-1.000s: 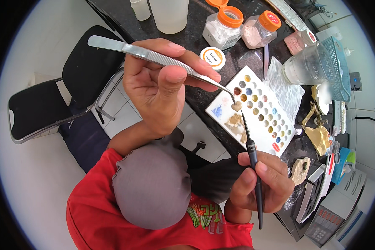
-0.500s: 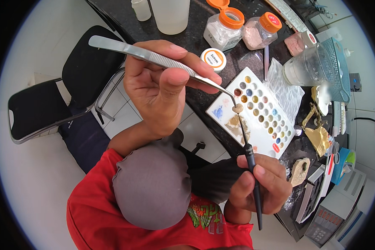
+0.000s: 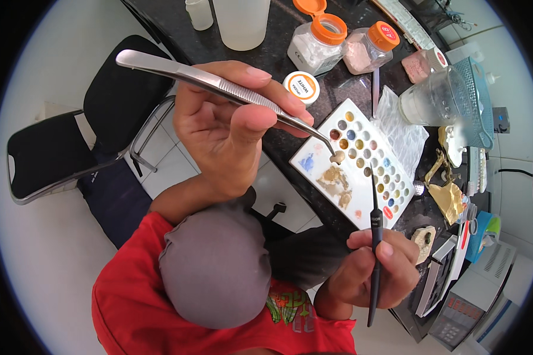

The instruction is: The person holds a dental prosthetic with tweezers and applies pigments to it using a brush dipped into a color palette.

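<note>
My left hand point(image 3: 222, 133) is closed around silver tweezers point(image 3: 219, 90) with a bent tip. Pinched at that tip is a small beige piece point(image 3: 337, 157), shaped like a dental crown, held over a white paint palette point(image 3: 360, 184). The palette has rows of round wells with various colours, and brown, blue and pink smears on its flat side. In my right hand point(image 3: 376, 272) is a fine brush point(image 3: 375, 236) with a dark handle, gripped between thumb and fingers. Its tip points at the wells, right of the beige piece; whether it touches cannot be made out.
Behind the palette stand an open orange-lidded jar of white powder point(image 3: 315, 50), a pink powder jar point(image 3: 367, 50) and a white-lidded pot point(image 3: 302, 89). A clear cup point(image 3: 429, 97) and crumpled plastic film point(image 3: 401, 124) lie beyond. Black chairs point(image 3: 118, 100) stand left.
The brush and my right hand have moved slightly right; the brush tip has left the beige piece and is now over the palette wells. My left hand has hardly moved.
</note>
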Action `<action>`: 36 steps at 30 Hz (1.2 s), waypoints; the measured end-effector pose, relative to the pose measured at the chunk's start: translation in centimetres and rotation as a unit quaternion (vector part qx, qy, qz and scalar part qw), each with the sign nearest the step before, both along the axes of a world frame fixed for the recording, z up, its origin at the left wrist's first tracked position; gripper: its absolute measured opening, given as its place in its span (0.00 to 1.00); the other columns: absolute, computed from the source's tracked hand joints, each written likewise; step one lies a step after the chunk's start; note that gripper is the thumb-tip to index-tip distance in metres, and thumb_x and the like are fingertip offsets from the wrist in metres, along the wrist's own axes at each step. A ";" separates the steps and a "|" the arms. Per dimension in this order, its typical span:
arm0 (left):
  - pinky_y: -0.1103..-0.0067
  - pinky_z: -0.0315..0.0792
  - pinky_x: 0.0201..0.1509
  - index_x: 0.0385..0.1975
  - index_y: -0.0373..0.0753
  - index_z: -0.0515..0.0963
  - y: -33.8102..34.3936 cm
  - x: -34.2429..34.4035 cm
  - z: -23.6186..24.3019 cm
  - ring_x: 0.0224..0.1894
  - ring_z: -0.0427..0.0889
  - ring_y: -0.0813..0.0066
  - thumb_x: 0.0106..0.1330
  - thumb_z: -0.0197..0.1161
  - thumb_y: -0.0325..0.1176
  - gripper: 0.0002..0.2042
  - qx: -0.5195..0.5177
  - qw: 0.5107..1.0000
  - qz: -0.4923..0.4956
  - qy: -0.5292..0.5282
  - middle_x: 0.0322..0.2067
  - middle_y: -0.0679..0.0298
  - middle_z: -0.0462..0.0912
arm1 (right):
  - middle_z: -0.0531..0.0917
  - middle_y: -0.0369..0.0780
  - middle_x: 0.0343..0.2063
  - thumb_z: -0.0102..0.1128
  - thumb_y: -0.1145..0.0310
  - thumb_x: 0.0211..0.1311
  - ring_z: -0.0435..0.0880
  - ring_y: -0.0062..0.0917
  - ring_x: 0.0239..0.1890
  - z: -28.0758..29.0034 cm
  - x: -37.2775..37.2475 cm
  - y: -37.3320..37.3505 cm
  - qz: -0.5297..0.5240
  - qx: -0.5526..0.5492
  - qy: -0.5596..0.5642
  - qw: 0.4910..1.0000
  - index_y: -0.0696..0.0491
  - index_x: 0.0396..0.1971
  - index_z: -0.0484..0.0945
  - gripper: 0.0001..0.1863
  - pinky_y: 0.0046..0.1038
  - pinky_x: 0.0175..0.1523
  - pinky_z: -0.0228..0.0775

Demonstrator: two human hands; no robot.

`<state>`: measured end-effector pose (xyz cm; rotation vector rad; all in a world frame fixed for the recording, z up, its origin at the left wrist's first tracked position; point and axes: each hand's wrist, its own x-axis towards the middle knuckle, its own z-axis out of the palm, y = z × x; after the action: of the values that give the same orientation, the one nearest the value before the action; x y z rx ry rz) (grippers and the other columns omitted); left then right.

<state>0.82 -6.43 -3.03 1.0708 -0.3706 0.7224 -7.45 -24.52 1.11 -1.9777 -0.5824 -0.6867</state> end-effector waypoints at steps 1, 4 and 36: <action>0.79 0.76 0.19 0.44 0.37 0.66 0.0 0.0 0.0 0.21 0.78 0.71 0.60 0.58 0.45 0.20 0.002 1.000 0.006 -0.003 0.24 0.58 0.77 | 0.79 0.41 0.23 0.61 0.74 0.50 0.79 0.26 0.22 0.1 -0.1 -0.2 -0.007 -0.029 -0.003 1.000 0.54 0.37 0.73 0.12 0.22 0.27 0.68; 0.79 0.75 0.18 0.44 0.37 0.66 -0.3 0.1 -0.3 0.20 0.77 0.71 0.59 0.59 0.45 0.21 0.007 1.000 0.027 -0.008 0.23 0.59 0.77 | 0.79 0.41 0.23 0.60 0.72 0.51 0.78 0.26 0.22 -0.1 -0.3 -0.1 -0.018 -0.004 0.007 1.000 0.54 0.36 0.73 0.11 0.22 0.27 0.68; 0.82 0.74 0.18 0.43 0.36 0.67 -0.3 0.1 -0.5 0.19 0.77 0.74 0.58 0.60 0.45 0.21 -0.002 1.000 0.014 -0.024 0.23 0.59 0.77 | 0.79 0.42 0.24 0.63 0.73 0.49 0.80 0.27 0.22 -0.6 -0.1 0.2 0.015 0.000 0.016 1.000 0.55 0.36 0.73 0.13 0.22 0.26 0.71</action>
<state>0.95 -6.70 -3.52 1.0584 -0.3964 0.7748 -7.56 -24.32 0.54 -1.9726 -0.5922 -0.6345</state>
